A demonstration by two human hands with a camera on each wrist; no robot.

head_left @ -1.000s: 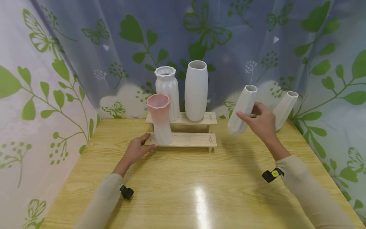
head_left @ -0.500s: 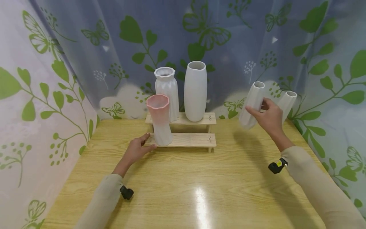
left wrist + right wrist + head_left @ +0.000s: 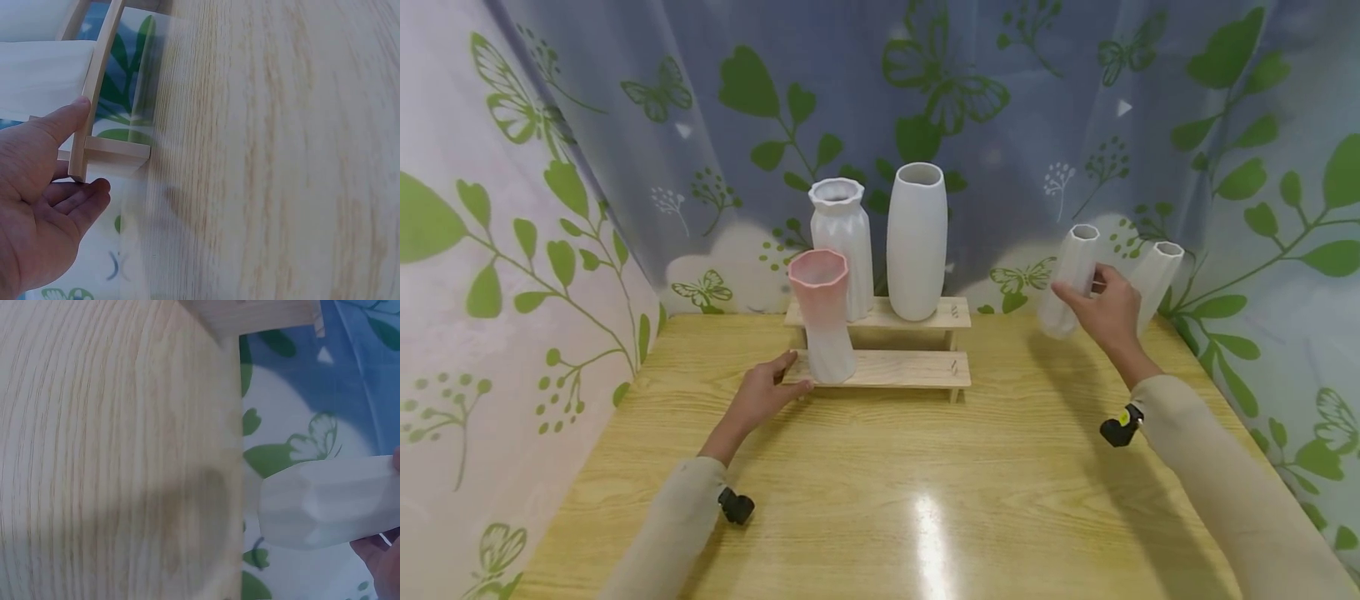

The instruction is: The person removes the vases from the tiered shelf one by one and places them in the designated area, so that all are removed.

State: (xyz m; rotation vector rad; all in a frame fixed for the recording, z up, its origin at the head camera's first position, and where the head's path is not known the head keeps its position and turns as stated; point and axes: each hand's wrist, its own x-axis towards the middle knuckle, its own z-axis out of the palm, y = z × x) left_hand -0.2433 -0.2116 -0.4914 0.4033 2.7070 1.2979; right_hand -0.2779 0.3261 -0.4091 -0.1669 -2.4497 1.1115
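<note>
My right hand [image 3: 1108, 310] holds a slim white faceted vase [image 3: 1072, 267] round its side, thumb in front, at the right of the head view. In the right wrist view the vase's base [image 3: 300, 506] hangs apart from the table. My left hand [image 3: 762, 392] pinches the left end of the lower tier of a two-step wooden stand [image 3: 902, 368]. The left wrist view has the thumb [image 3: 69, 119] on one face of its plank and the fingers at the other. A pink-and-white vase [image 3: 822, 321] stands on that tier beside the hand.
On the stand's upper tier are a white ruffled-rim vase [image 3: 842, 225] and a tall smooth white vase [image 3: 917, 242]. Another white faceted vase [image 3: 1157, 279] is behind my right hand, partly hidden. A patterned curtain [image 3: 985, 167] borders the wooden table [image 3: 850, 483].
My right hand has carried the white faceted vase to the right, towards the other one, then slightly down. It is more upright now. The left hand keeps its hold on the stand.
</note>
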